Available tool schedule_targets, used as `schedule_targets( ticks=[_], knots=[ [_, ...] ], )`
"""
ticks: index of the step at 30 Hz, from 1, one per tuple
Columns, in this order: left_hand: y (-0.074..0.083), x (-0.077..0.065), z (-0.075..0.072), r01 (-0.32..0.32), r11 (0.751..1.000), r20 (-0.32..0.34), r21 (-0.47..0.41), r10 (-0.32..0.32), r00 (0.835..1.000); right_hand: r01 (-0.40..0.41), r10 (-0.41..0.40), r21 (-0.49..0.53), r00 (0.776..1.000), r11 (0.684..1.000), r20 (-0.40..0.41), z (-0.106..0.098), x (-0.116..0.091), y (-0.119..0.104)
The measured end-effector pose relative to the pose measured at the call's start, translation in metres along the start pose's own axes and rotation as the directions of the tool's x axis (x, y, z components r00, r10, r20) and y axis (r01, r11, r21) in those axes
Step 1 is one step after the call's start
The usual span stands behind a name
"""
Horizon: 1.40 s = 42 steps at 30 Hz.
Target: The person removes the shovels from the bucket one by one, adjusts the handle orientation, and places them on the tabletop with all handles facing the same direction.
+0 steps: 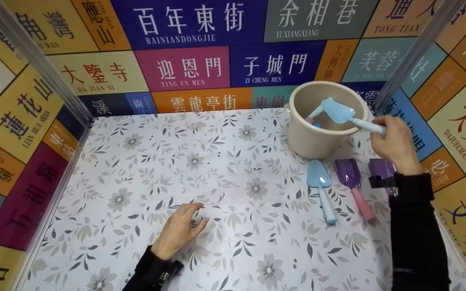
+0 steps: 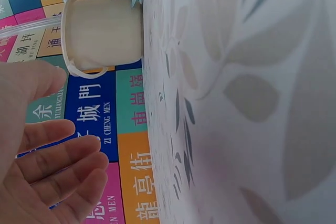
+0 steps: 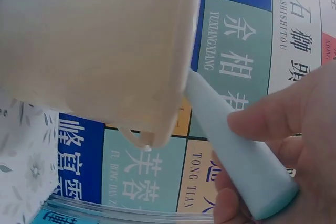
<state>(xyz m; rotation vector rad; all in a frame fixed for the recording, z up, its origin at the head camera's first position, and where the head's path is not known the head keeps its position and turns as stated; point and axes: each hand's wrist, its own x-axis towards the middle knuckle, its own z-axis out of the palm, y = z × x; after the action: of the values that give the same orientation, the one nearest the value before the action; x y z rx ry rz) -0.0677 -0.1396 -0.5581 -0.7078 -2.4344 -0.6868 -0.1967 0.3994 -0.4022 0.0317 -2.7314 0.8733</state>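
My right hand (image 1: 395, 142) grips the handle of a light blue toy shovel (image 1: 339, 111), whose blade hangs over the mouth of a beige bucket (image 1: 316, 141). In the right wrist view, thumb and fingers wrap round the pale blue handle (image 3: 236, 150) beside the bucket's rim. Inside the bucket lies another light blue handled piece (image 1: 317, 112), partly hidden, with small pink and blue bits. My left hand (image 1: 181, 229) hovers low over the patterned tabletop with relaxed fingers and holds nothing; the left wrist view shows its loosely bent fingers (image 2: 68, 150).
In front of the bucket lie a light blue shovel (image 1: 320, 178), a purple shovel with pink handle (image 1: 348, 171) and another purple piece (image 1: 380, 167), partly covered by the right wrist. Panels with printed street names (image 1: 192, 64) wall in the floral tabletop (image 1: 168, 169).
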Motion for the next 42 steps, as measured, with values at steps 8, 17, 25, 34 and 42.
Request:
schedule_targets(
  ticks=[8,17,25,34,42],
  knots=[
    [-0.002,0.002,-0.001,-0.020,1.000,-0.032,-0.022,0.019,0.999,0.182,-0.138,0.092,0.924,0.979,-0.356,0.037,-0.025,0.008],
    [-0.002,0.005,0.003,-0.015,0.997,-0.064,-0.075,0.010,0.998,0.273,-0.190,0.115,0.861,0.955,-0.471,0.061,-0.046,0.004],
    [0.002,0.017,0.010,0.007,0.989,-0.118,-0.150,-0.025,0.993,0.356,-0.251,0.124,0.827,0.926,-0.503,0.081,-0.060,-0.012],
    [0.011,0.042,0.012,0.133,0.913,-0.119,-0.386,-0.193,0.974,0.500,-0.396,0.162,0.812,0.851,-0.430,0.115,-0.080,-0.038],
    [0.017,0.053,0.009,0.368,0.719,0.072,-0.590,-0.407,0.911,0.620,-0.534,0.205,0.768,0.757,-0.354,0.156,-0.098,-0.066]
  ],
)
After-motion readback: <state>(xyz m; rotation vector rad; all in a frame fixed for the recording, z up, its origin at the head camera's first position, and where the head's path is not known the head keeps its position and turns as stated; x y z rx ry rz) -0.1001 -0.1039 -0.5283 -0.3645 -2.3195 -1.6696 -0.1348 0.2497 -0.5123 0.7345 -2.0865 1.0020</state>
